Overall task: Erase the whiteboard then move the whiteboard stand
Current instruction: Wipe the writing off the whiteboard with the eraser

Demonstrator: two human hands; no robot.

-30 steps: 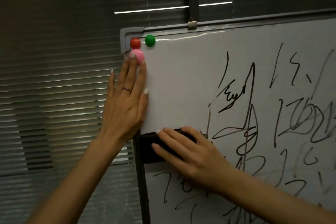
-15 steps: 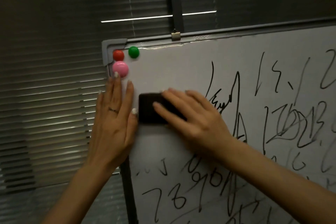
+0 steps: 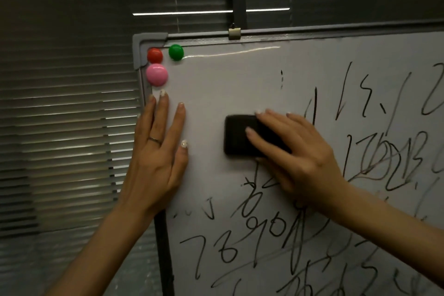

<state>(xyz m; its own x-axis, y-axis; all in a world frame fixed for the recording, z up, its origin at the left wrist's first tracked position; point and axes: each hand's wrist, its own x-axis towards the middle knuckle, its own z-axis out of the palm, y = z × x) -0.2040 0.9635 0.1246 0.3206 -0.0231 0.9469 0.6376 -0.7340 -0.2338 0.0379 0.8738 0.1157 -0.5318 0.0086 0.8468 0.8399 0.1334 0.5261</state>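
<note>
A grey-framed whiteboard [image 3: 230, 74] fills the right of the view, covered with black scribbles on its right and lower parts; its upper left area is wiped clean. My right hand [image 3: 295, 151] presses a black eraser [image 3: 237, 136] flat against the board, fingers spread over its right half. My left hand [image 3: 158, 151] lies flat with fingers apart on the board's left edge, just below the magnets, holding nothing. A dark stand post [image 3: 165, 255] runs down behind the left edge.
Red [image 3: 155, 55], green [image 3: 176, 52] and pink [image 3: 157, 74] magnets sit in the board's top left corner. A clip [image 3: 234, 31] and dark strap hold the top frame. Closed window blinds [image 3: 64, 127] stand behind the board on the left.
My right hand has slid the eraser to the right across the board, wiping the strokes that stood there. The left hand has stayed on the edge.
</note>
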